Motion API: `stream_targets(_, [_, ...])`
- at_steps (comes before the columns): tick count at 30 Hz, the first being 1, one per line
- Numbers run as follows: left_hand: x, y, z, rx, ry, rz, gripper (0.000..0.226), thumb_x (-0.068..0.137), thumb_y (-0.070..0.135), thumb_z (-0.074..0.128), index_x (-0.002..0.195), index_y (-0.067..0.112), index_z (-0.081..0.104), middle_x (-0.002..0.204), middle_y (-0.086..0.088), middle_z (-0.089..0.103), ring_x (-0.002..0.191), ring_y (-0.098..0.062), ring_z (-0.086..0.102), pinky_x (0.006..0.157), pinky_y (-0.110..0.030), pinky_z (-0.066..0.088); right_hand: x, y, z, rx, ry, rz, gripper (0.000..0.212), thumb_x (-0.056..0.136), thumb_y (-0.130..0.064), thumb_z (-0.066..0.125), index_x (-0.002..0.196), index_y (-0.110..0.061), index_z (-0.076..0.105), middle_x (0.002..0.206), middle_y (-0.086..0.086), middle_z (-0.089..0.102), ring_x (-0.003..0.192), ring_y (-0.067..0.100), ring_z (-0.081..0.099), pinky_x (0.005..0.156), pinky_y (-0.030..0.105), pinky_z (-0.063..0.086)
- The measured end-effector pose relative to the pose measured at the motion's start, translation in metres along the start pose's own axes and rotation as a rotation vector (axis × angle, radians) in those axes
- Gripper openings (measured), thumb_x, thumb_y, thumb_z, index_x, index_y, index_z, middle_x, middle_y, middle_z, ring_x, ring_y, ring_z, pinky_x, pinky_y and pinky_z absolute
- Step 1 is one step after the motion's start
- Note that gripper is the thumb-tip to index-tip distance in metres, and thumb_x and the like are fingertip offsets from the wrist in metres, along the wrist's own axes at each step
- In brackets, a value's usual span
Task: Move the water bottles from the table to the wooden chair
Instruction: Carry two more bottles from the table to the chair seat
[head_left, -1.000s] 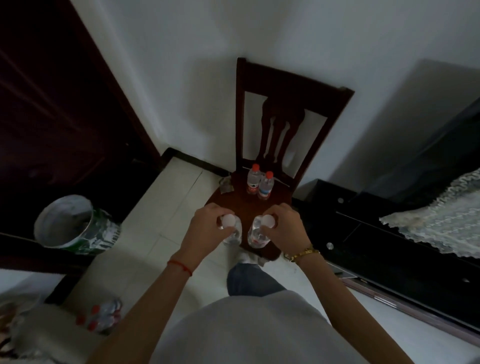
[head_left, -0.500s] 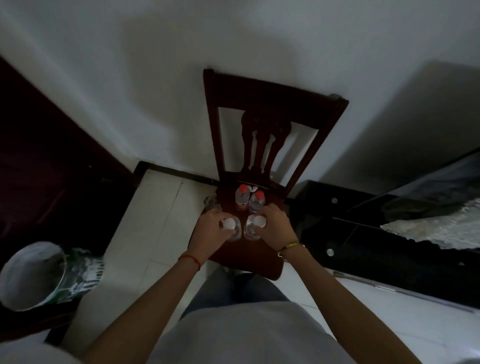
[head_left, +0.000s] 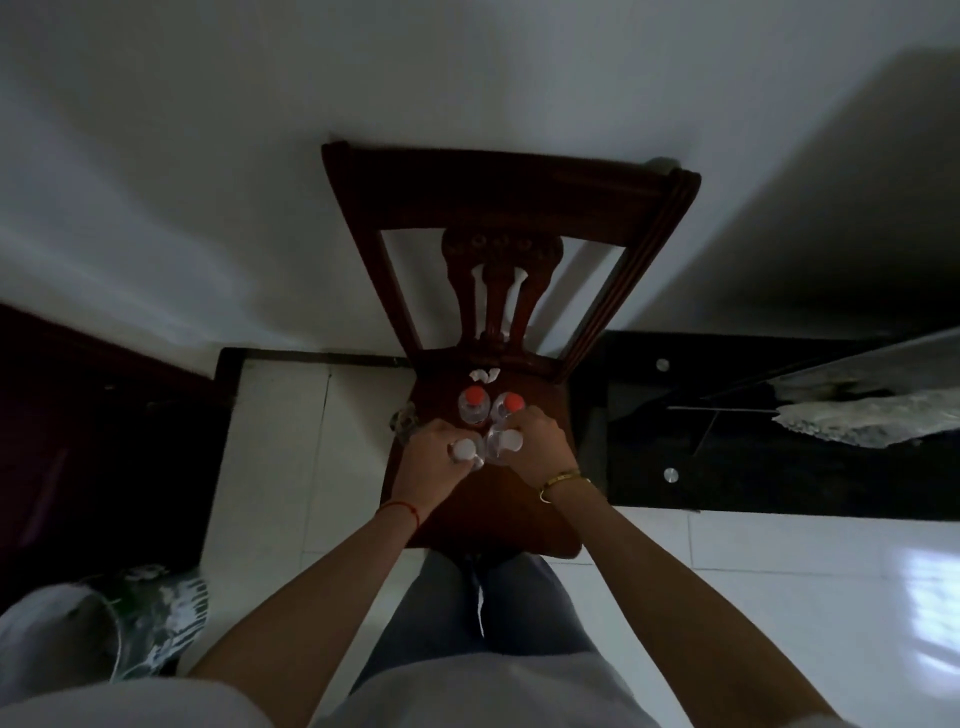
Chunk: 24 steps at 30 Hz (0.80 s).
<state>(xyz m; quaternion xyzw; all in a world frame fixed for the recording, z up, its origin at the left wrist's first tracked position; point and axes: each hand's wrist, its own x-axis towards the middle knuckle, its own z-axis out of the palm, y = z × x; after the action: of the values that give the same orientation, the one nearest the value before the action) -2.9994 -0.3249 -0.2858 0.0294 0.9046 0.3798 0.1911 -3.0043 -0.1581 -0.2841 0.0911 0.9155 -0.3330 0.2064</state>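
At frame centre we are lowering two clear white-capped plastic bottles, upright, onto the dark wooden chair (head_left: 498, 514) seat. Our left hand (head_left: 434, 454) is gripping one bottle (head_left: 464, 450), our right hand (head_left: 535, 447) the other (head_left: 506, 442), just below two red-capped bottles (head_left: 491, 408).

Dark, polished wood on the chair (head_left: 511, 192), its carved back splat catching a faint sheen. On the seat, four clear plastic bottles: two with glossy red caps (head_left: 474, 396), two with pale caps (head_left: 464, 448) under the hands. A shiny gold-coloured metal bangle (head_left: 560, 480) on the right wrist, a thin red thread (head_left: 400, 508) on the left. Floor tiles (head_left: 779, 566) glossy white, mirroring light. Black cabinet (head_left: 727, 467) smooth, reflective, with small metallic knobs. White lace cloth (head_left: 872, 421) on top. Matt painted wall (head_left: 208, 130).
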Motion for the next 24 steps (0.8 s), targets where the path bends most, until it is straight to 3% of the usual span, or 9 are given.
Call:
stream_targets(3, [0.021, -0.010, 0.004, -0.005, -0.026, 0.019, 0.020, 0.068, 0.017, 0.079, 0.083, 0.025, 0.072, 0.082, 0.009, 0.056, 0.070, 0.009, 0.048, 0.063, -0.008, 0.034, 0.016, 0.005, 0.010, -0.038, -0.018, 0.030, 0.015, 0.085, -0.019, 0.059, 0.093, -0.008, 0.062, 0.102, 0.012, 0.059, 0.087, 0.030, 0.062, 0.074, 0.036, 0.051])
stream_targets(8, [0.046, -0.026, 0.016, 0.031, -0.077, 0.012, 0.022, 0.071, 0.009, 0.075, 0.091, 0.017, 0.074, 0.093, -0.002, 0.062, 0.070, 0.000, 0.051, 0.063, -0.007, 0.036, 0.039, 0.015, 0.026, -0.089, -0.052, 0.036, 0.014, 0.083, -0.015, 0.058, 0.091, -0.005, 0.064, 0.111, 0.016, 0.057, 0.089, 0.035, 0.063, 0.078, 0.045, 0.054])
stream_targets(16, [0.064, -0.044, 0.030, 0.033, -0.108, -0.012, 0.022, 0.073, 0.013, 0.074, 0.094, 0.018, 0.074, 0.093, -0.006, 0.063, 0.074, -0.013, 0.058, 0.066, -0.018, 0.044, 0.057, 0.031, 0.048, -0.124, -0.097, 0.049, 0.012, 0.083, -0.014, 0.059, 0.094, -0.010, 0.064, 0.111, 0.011, 0.059, 0.088, 0.029, 0.065, 0.076, 0.044, 0.056])
stream_targets(21, [0.064, -0.054, 0.042, 0.019, -0.130, -0.031, 0.021, 0.074, 0.016, 0.074, 0.094, 0.019, 0.072, 0.097, -0.003, 0.063, 0.076, -0.007, 0.057, 0.067, -0.011, 0.043, 0.060, 0.039, 0.059, -0.170, -0.076, 0.073, 0.016, 0.084, -0.010, 0.057, 0.098, -0.009, 0.063, 0.114, 0.012, 0.056, 0.092, 0.030, 0.062, 0.077, 0.043, 0.055])
stream_targets(24, [0.063, -0.058, 0.048, 0.029, -0.143, -0.039, 0.023, 0.077, 0.020, 0.073, 0.100, 0.018, 0.071, 0.102, -0.001, 0.060, 0.075, -0.001, 0.052, 0.065, -0.009, 0.041, 0.060, 0.046, 0.065, -0.184, -0.063, 0.097, 0.017, 0.085, -0.013, 0.057, 0.102, -0.014, 0.063, 0.113, 0.007, 0.055, 0.091, 0.024, 0.062, 0.077, 0.036, 0.055])
